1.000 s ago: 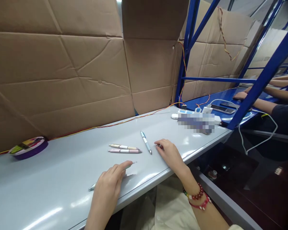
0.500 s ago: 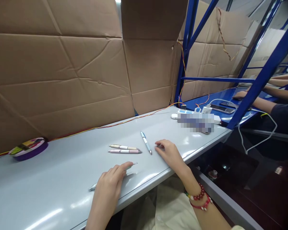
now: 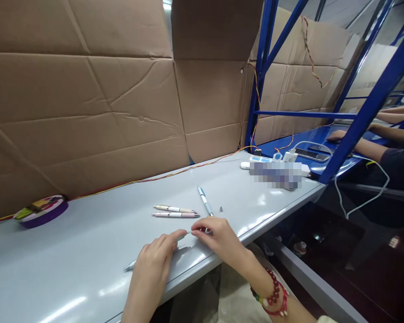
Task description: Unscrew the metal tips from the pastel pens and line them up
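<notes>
My left hand (image 3: 156, 255) is closed around a pen (image 3: 129, 266), whose silver-grey end sticks out on the left while most of the barrel is hidden. From the fingers a thin bare tip points right. My right hand (image 3: 218, 235) pinches at that thin end, thumb and forefinger together; what it grips there is too small to make out. A small silver cone-shaped piece (image 3: 221, 209) lies on the table beyond my right hand. Close by are a light-blue pen (image 3: 205, 201), partly covered by my right fingers, a beige pen (image 3: 175, 209) and a pink pen (image 3: 175, 215).
The pens lie on a light grey table (image 3: 87, 242). A purple-edged roll (image 3: 42, 211) sits at the back left. At the right are a power strip (image 3: 261, 159) with chargers and a blurred-out object (image 3: 274, 176). Cardboard and a blue frame (image 3: 360, 112) stand behind; another person's arm (image 3: 366, 148) rests beyond.
My right hand has moved left and nearer, from beside the light-blue pen to the thin end of the held pen. The small cone piece now shows on the table. My left hand stays put.
</notes>
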`<action>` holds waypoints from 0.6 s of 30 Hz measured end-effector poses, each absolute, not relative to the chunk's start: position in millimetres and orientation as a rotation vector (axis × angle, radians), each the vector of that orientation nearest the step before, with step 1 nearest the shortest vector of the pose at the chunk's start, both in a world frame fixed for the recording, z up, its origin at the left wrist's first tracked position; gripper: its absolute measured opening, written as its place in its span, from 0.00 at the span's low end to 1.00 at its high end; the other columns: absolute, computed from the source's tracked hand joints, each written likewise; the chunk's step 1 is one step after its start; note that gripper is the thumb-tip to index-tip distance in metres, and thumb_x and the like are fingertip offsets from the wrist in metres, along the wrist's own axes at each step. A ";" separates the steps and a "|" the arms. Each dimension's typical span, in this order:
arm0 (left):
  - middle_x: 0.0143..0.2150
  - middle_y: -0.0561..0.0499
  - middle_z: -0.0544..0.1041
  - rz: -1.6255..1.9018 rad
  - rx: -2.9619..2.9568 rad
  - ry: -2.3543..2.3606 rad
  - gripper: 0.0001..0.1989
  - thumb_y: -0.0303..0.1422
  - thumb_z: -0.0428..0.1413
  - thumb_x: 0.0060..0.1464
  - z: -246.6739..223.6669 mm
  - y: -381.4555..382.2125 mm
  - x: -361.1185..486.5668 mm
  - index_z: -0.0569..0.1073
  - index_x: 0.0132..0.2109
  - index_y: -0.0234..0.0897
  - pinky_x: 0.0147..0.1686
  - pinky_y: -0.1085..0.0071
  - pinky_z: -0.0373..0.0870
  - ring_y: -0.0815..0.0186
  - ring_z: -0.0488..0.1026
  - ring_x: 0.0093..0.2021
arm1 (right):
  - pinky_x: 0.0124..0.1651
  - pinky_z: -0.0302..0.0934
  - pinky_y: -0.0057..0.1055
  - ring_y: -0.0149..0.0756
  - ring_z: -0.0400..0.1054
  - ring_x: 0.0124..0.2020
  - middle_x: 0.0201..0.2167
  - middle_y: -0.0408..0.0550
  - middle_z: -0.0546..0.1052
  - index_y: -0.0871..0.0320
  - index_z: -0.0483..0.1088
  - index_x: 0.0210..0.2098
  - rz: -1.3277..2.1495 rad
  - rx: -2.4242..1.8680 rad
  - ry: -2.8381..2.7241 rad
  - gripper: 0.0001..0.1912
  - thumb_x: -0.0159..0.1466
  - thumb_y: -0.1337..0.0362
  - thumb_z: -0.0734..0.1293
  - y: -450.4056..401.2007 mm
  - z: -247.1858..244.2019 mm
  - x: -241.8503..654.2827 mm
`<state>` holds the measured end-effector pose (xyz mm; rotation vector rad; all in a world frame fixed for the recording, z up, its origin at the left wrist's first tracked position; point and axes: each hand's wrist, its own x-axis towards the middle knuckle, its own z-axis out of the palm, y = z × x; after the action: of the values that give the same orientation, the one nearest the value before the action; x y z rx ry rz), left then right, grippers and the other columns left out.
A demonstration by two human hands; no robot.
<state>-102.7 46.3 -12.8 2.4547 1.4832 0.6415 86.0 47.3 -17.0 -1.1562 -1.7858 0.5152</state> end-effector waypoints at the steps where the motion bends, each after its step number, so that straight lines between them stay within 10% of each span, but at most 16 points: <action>1: 0.45 0.54 0.76 0.638 2.450 1.489 0.19 0.29 0.39 0.61 -12.9 46.3 -103.0 0.69 0.51 0.50 0.40 0.66 0.68 0.64 0.73 0.42 | 0.38 0.62 0.29 0.34 0.71 0.33 0.31 0.44 0.78 0.55 0.74 0.34 0.517 -1.155 -1.775 0.05 0.61 0.67 0.65 47.7 -18.2 82.8; 18: 0.43 0.51 0.75 0.783 2.235 1.450 0.10 0.33 0.44 0.59 -11.4 45.2 -100.9 0.70 0.40 0.43 0.42 0.66 0.70 0.61 0.72 0.44 | 0.41 0.61 0.33 0.38 0.68 0.40 0.37 0.48 0.75 0.56 0.68 0.41 0.169 -1.382 -1.746 0.07 0.65 0.65 0.61 53.1 -20.6 92.3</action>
<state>-100.9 45.2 -11.4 2.2348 1.4499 0.7832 92.3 53.1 -20.6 -1.3824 -1.7461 0.1691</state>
